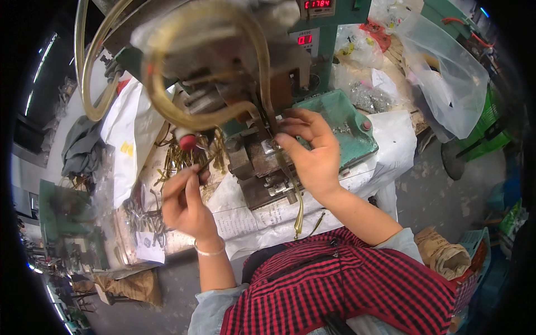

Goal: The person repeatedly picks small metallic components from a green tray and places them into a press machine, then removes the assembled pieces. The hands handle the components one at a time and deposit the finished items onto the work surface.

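My right hand (312, 151) is at the bed of a green bench press (258, 162), thumb and fingers closed close to the tooling; what lies between the fingertips is hidden. Just below the thumb, a thin gold-coloured strip (300, 209) runs down over the front edge of the bed. My left hand (190, 204), left of the bed, pinches a thin dark stick-like piece (206, 164). Beyond that hand lies a pile of thin gold-coloured strips (184, 159). Above it hangs a red knob (188, 142).
Clear yellowish hoses (192, 121) loop over the press. A green metal base (349, 131) stands right of the bed. Printed paper (237, 218) covers the bench front. More thin metal pieces (146, 215) lie left. Plastic bags (441, 72) sit at the right.
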The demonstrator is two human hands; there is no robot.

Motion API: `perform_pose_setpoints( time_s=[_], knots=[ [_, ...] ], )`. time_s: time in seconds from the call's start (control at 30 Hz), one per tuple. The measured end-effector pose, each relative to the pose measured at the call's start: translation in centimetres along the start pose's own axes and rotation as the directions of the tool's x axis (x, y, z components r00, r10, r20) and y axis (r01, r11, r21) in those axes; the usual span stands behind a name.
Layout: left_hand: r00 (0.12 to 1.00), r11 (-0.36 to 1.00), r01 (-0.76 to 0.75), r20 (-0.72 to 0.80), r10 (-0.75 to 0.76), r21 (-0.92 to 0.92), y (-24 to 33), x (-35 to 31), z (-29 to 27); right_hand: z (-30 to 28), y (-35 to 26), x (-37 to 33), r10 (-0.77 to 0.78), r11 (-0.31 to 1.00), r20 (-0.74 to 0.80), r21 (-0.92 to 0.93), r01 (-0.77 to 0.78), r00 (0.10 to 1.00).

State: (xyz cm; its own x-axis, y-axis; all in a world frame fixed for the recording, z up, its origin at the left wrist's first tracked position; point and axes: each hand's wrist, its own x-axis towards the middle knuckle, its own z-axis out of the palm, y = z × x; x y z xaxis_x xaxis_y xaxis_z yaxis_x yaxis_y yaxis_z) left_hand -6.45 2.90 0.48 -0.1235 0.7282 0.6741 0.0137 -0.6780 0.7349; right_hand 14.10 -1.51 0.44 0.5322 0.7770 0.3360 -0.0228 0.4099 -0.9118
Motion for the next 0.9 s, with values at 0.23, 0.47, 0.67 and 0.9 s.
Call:
perform_pose_setpoints(
  time_s=[0.23,0.47,0.67,0.9],
  knots=[
    [0.687,0.71,-0.662,0.573,0.446,0.242,4.8,-0.9,2.4,-0.8,-4.6,-1.9,0.122,0.992,0.218,0.004,-0.126,0.968],
    [0.616,0.673,-0.726,0.565,0.549,0.138,2.1,-1.9,6.9,-8.7,-0.3,3.7,0.09,0.937,0.099,-0.346,-0.051,0.991],
    [0.596,0.653,-0.751,0.519,0.612,0.093,0.8,-1.9,7.4,-16.4,5.9,2.4,0.006,0.8,-0.117,-0.596,-0.075,0.993],
    [0.689,0.775,-0.621,0.555,0.467,0.117,1.8,-2.9,6.4,-13.8,4.4,0.0,-0.035,0.316,0.108,-0.942,0.113,0.994]
  ],
)
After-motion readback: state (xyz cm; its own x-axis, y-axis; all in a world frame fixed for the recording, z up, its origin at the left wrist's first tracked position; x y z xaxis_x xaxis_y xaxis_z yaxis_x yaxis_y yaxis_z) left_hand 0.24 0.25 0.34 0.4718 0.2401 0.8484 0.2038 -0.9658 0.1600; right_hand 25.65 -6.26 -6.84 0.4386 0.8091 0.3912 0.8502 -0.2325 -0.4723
